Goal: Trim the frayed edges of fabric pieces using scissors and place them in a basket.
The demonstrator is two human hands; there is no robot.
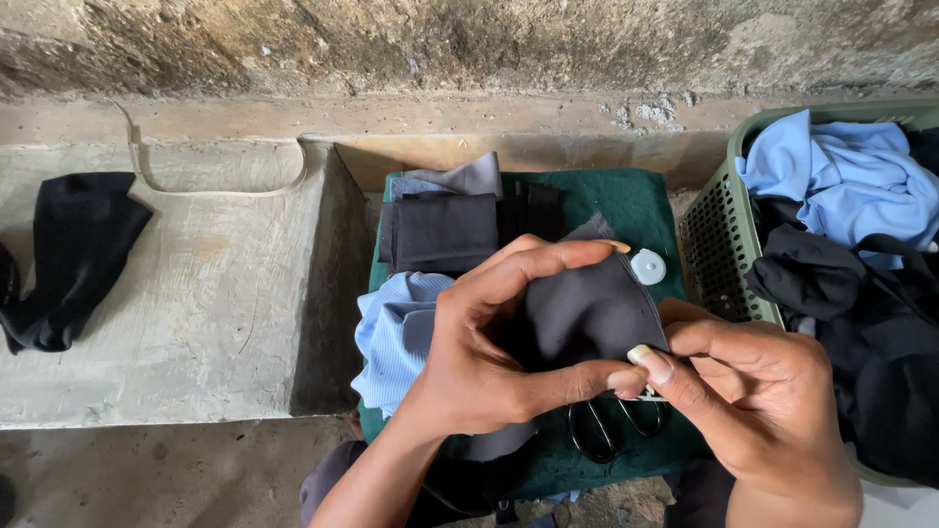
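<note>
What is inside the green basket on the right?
The green basket holds a crumpled light blue garment on top and black clothes below and in front. Whatever lies underneath them, and the basket's bottom, is covered.

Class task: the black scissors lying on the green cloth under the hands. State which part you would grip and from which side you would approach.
Grip the scissors by the two handle loops, coming from the near side, below the right hand. The loops lie flat and exposed toward the person; the blades are hidden under the grey fabric piece and both hands.
</note>
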